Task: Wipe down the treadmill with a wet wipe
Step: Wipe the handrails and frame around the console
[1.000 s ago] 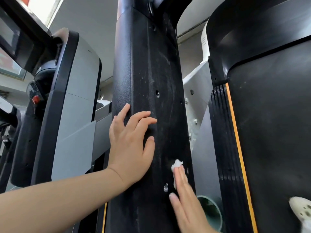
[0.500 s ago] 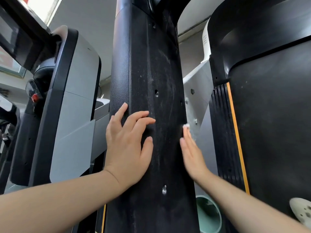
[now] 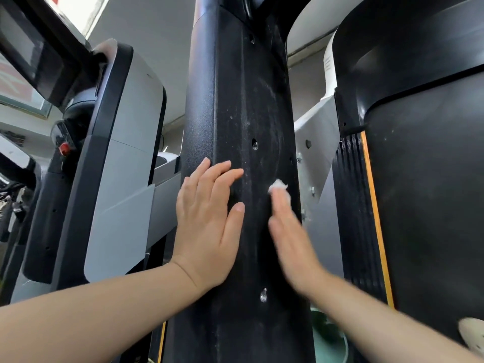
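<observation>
A tall black treadmill upright [image 3: 241,100] fills the middle of the view, streaked with pale dust and dotted with screw holes. My left hand [image 3: 209,221] lies flat on its left part, fingers spread, holding nothing. My right hand [image 3: 290,231], blurred by motion, presses a small white wet wipe [image 3: 278,185] against the upright's right part. Only a crumpled tip of the wipe shows above my fingertips; the rest is hidden under the hand.
The black running belt [image 3: 424,205] with an orange edge stripe [image 3: 374,218] stands to the right. A second treadmill's grey and black upright [image 3: 123,166] and console [image 3: 34,53] are at the left. A green bucket [image 3: 330,339] sits low behind the upright.
My right hand slid the wipe up from low on the upright to its right edge, then back a little lower and towards the centre. My left hand stayed put.
</observation>
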The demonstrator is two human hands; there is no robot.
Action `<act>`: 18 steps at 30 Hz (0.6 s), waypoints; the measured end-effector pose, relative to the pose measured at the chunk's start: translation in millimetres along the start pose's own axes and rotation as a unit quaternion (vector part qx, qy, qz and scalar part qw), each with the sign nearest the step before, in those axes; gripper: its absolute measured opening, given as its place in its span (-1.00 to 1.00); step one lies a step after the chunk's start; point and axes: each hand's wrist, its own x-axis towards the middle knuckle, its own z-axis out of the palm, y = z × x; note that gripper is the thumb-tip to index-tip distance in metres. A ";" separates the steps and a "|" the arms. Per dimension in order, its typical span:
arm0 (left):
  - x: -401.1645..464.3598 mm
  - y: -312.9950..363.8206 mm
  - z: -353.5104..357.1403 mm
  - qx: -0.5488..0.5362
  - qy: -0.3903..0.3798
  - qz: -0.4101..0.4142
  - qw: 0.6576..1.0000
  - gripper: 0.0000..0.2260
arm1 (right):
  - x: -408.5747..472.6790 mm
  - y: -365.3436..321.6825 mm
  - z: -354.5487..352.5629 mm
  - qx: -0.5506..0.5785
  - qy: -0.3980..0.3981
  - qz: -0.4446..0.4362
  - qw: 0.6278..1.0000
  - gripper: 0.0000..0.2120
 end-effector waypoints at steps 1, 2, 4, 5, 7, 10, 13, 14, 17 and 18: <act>0.3 -0.4 0.5 0.000 0.001 0.003 1.000 -0.64 | -30.6 -7.1 5.7 -0.031 -0.047 -0.067 0.996 -0.51; 0.3 -0.8 1.0 0.002 0.001 0.007 1.000 -0.65 | -54.9 -13.1 9.4 -0.060 -0.088 -0.133 0.985 -0.49; -0.7 -1.7 1.8 0.002 0.005 0.007 1.000 -0.65 | -61.7 -14.6 5.3 -0.091 -0.114 -0.191 0.971 -0.51; -1.0 -1.7 1.9 0.000 0.007 0.004 1.000 -0.64 | -46.4 -14.1 1.5 -0.087 -0.102 -0.192 0.972 -0.53; -1.2 -0.7 1.3 -0.001 0.008 0.001 1.000 -0.64 | 5.3 -12.5 -3.0 -0.055 -0.050 -0.148 0.986 -0.53; -0.6 1.7 0.1 -0.001 0.004 -0.005 1.000 -0.64 | 96.5 -12.3 -26.6 -0.030 0.022 0.029 0.999 -0.53; -1.6 1.0 0.1 0.008 0.000 -0.002 1.000 -0.63 | 97.7 -15.2 -22.0 -0.041 0.011 0.045 0.998 -0.52; -1.9 0.1 0.1 0.014 -0.001 0.001 1.000 -0.63 | 74.2 -20.1 -15.7 -0.032 -0.001 -0.010 0.999 -0.52; 0.6 0.5 -1.6 0.025 -0.014 0.009 1.000 -0.64 | -17.9 -11.5 0.1 -0.049 -0.072 -0.153 0.984 -0.50; -0.2 1.7 -1.6 0.036 -0.024 0.014 0.999 -0.64 | -35.2 -1.0 -1.1 -0.059 -0.079 -0.133 0.986 -0.52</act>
